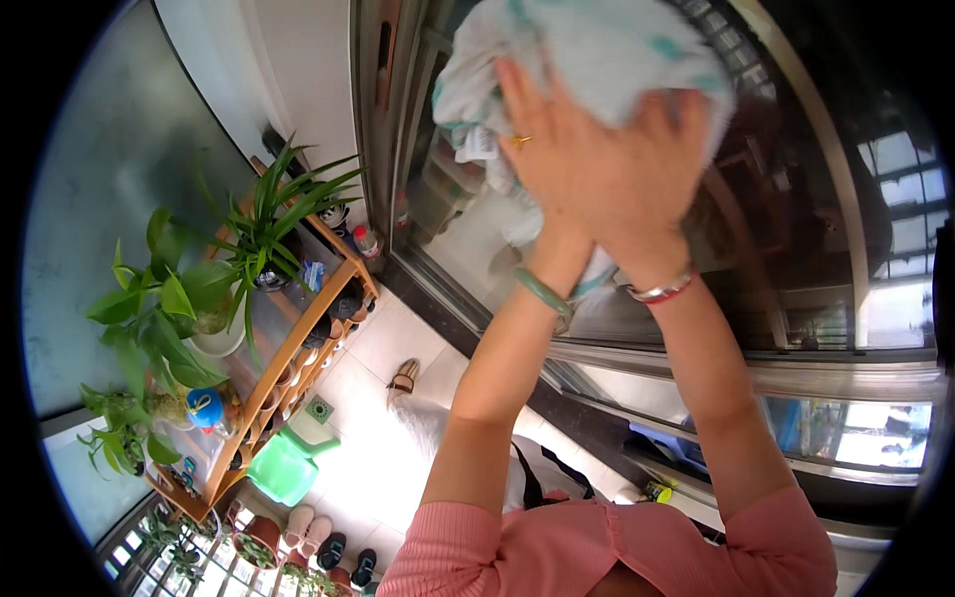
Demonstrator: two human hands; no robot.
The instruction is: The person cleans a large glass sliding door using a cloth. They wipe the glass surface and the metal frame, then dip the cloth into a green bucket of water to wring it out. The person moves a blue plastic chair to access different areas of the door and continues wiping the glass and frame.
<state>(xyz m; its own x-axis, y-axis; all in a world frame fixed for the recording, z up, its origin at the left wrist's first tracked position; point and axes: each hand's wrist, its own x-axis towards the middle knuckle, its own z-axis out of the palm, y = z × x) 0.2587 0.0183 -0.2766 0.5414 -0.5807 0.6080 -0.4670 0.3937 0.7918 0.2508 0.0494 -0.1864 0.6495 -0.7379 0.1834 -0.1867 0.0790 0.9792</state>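
Observation:
Both my hands press a white cloth (607,60) with green marks against a glass door pane (766,229) in front of me. My left hand (553,149) wears a gold ring, with a green bangle at the wrist, and its fingers stretch up over the bunched fabric. Beside it, partly overlapping it, my right hand (649,194) bears on the same cloth, fingers apart and somewhat blurred. A silver and a red bracelet circle that wrist. Part of the cloth hangs down behind my wrists.
On the left, a wooden shoe rack (288,368) carries potted plants (174,298) and shoes. A green plastic stool (284,468) stands near it, with pairs of shoes (308,532) nearby. The door's metal frame (647,358) runs across below the pane. A red-capped bottle (366,242) stands by the door.

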